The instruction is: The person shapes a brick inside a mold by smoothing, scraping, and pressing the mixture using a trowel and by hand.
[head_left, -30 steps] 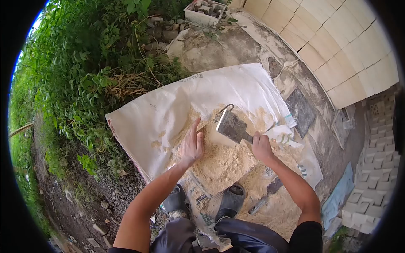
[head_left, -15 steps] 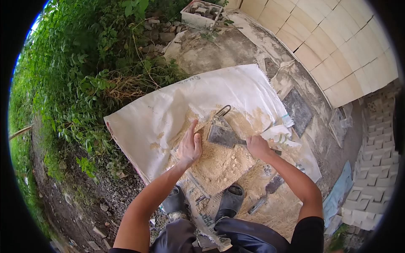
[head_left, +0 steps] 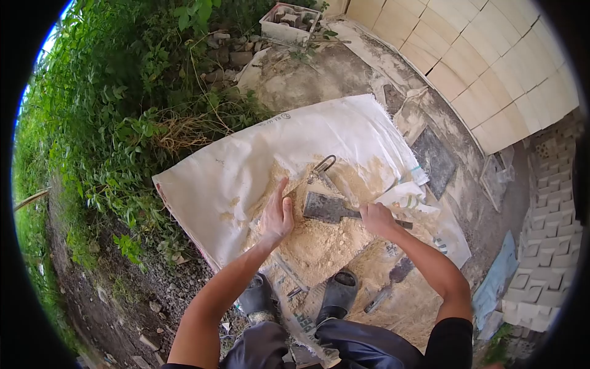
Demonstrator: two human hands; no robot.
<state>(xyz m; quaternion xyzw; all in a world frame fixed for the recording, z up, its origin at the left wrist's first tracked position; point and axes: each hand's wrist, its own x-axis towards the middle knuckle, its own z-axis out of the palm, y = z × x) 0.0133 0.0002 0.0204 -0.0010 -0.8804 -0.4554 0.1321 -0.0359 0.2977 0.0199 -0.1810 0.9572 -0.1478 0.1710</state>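
My right hand (head_left: 377, 220) grips the handle of a flat, dark-bladed scraper (head_left: 324, 208). Its blade lies over a heap of pale, crumbly powder (head_left: 329, 243). On the heap's left side, my left hand (head_left: 276, 216) is held flat and on edge, fingers stretched out and holding nothing. Powder partly buries a metal frame or mould, whose bent loop handle (head_left: 324, 163) sticks out beyond the blade. A metal bar (head_left: 289, 270) shows at the near left of the heap. All this rests on a white woven sack (head_left: 212, 166).
A second dusty tool (head_left: 387, 286) lies right of my dark shoes (head_left: 338, 294). Beyond the sack are a dark flat slab (head_left: 434, 161), a white crate (head_left: 287, 27) with rubble and stacked pale tiles (head_left: 479, 74). Dense plants (head_left: 117, 117) border the left, patterned blocks (head_left: 541, 246) the right.
The scraper blade has turned and shifted slightly toward me, exposing more of the metal part by the loop handle. My left hand stays almost in place.
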